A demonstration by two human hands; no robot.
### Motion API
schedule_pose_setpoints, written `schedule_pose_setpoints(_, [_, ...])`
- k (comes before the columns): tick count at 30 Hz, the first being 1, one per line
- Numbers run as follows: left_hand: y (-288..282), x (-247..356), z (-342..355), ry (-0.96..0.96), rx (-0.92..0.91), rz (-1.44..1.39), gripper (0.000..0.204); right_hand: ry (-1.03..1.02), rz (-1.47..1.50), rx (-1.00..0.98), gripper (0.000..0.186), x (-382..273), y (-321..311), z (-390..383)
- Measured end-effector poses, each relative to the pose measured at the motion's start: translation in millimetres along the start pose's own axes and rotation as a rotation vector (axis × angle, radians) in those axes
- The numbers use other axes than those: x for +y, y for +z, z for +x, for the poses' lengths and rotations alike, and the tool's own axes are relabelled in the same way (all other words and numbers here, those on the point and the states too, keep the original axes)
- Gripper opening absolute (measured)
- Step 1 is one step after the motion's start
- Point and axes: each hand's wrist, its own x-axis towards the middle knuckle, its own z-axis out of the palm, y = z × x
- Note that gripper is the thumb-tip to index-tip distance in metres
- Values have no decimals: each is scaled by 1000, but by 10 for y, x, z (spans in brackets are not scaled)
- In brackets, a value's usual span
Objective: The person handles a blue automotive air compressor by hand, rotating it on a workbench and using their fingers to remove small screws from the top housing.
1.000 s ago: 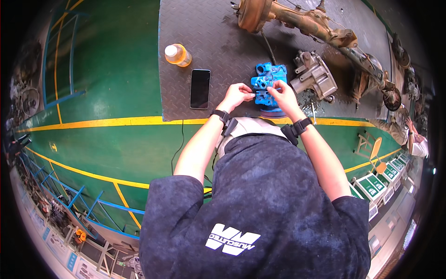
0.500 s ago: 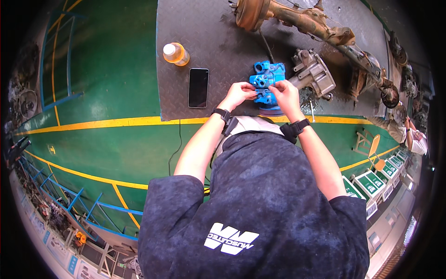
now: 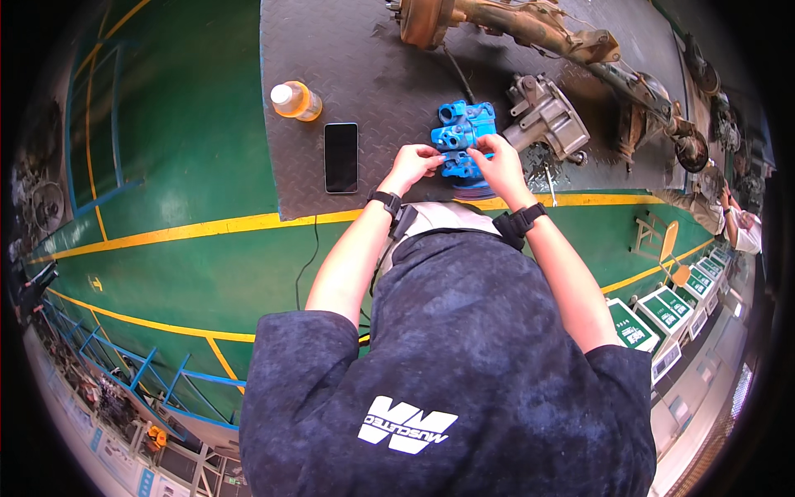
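Observation:
A blue cast-metal housing with round ports (image 3: 464,124) stands on the dark tread-plate bench (image 3: 302,166). My left hand (image 3: 411,164) is closed at its left side, thumb and finger meeting at the lower block. My right hand (image 3: 499,168) pinches at the front right of the same block; whatever sits between either hand's fingertips is too small to make out. Right of the housing lies a grey metal gear housing (image 3: 546,116). Left of my hands lie a black phone (image 3: 341,157) and an upright orange drink bottle with a white cap (image 3: 296,101).
A rusty axle assembly (image 3: 530,29) spans the back of the bench. A small wrench (image 3: 551,184) lies at right. A co-worker (image 3: 741,228) is at the far right, near a wooden chair (image 3: 669,248) and white-green boxes (image 3: 662,308). Blue rails (image 3: 149,364) stand lower left.
The bench and everything on it shows slightly further left and higher in the view. Both hands stay pinched at the blue housing, with only slight finger movement.

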Motion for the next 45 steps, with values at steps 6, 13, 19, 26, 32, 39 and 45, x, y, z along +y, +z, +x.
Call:
schedule_pose_setpoints(6, [-28,-42,41,35,-25,-4,20,90,-36,-102,16,25,18,-84])
schedule_pose_setpoints(13, [3,-9,0,-59,-91,-86,26,33,-79,-44,16,-22,-81,-132])
schedule_pose_setpoints(19, [45,-49,31,-40,-60,7,24,18,-74,-36,16,-56,-181,-139])
schedule_pose_setpoints(26, [92,-18,-15,-172,-35,-150,19,-17,-135,-13,15,-47,-194,-129])
schedule_pose_setpoints(32, [134,-22,10,-258,-12,-255,19,79,-61,-31,16,-33,-132,-152])
schedule_pose_setpoints(39, [132,-15,76,-373,9,-384,8,250,220,-57,18,57,17,-166])
schedule_pose_setpoints(45, [150,-34,94,-426,22,-497,7,224,246,0,13,66,16,-156])
